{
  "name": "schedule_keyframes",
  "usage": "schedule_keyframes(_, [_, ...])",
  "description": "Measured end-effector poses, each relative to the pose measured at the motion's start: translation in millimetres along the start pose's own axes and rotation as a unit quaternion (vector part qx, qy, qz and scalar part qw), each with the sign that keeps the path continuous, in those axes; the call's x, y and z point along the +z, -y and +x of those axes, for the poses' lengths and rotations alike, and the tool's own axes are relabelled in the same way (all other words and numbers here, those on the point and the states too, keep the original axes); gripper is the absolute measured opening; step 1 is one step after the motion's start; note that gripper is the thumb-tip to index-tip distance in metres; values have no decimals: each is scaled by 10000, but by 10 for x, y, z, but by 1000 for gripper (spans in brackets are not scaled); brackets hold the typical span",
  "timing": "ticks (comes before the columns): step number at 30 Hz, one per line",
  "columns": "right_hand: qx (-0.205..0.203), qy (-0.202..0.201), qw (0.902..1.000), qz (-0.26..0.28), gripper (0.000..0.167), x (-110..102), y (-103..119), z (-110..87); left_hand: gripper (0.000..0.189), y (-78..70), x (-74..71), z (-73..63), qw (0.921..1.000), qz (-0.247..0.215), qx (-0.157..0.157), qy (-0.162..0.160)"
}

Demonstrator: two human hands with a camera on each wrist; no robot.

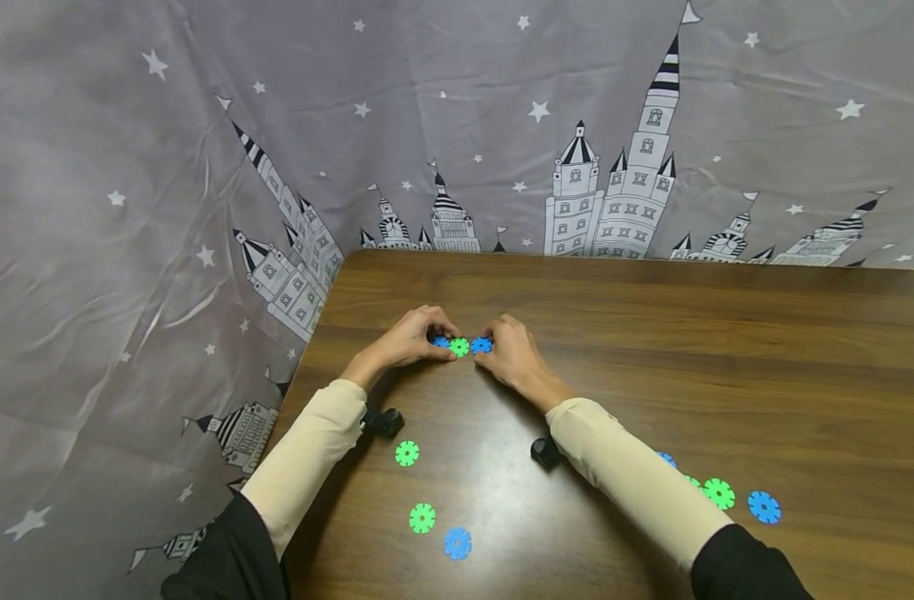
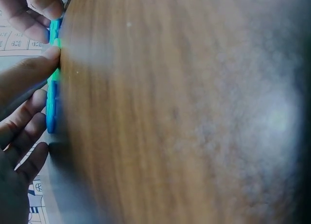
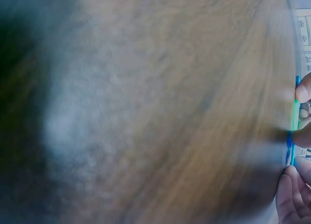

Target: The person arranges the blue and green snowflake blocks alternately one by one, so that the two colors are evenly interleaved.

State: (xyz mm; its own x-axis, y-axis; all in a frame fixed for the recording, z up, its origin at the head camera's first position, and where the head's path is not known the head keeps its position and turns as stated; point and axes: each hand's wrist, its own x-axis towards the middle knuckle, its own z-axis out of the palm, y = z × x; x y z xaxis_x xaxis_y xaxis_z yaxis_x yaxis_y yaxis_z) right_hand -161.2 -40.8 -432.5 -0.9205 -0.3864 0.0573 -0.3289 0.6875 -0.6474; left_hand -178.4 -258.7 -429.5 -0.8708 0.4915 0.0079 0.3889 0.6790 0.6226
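Note:
Near the far left of the table, my left hand [image 1: 417, 337] pinches a green notched disc [image 1: 459, 347] between thumb and fingers. A blue notched disc [image 1: 441, 342] adjoins it on the left, partly covered by that hand. My right hand [image 1: 515, 357] pinches another blue notched disc [image 1: 482, 345] at its edge, right beside the green one. In the left wrist view the discs appear edge-on in one line, with the left thumb [image 2: 41, 63] pressed on the green part. The right wrist view shows the same row edge-on, the blue disc [image 3: 290, 145] under the right thumb.
Two loose green discs [image 1: 407, 453] and a blue disc [image 1: 457, 543] lie at the front left of the wooden table [image 1: 726, 358]. A row with a green disc [image 1: 719, 493] and a blue disc [image 1: 764, 507] is partly hidden by the right sleeve [image 1: 636, 475]. A patterned curtain [image 1: 457, 125] hangs behind.

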Motion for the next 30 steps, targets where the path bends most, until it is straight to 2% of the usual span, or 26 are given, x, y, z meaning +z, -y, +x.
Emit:
schedule_keyframes(25, [-8,57,9999,135,33,5,17,-33,32,-29,-4,-9,9999,46,-77,63])
schedule_keyframes(30, [-89,-139,9995,251,33,8,4,-48,33,-30,-14,-12,10000,20,8,72])
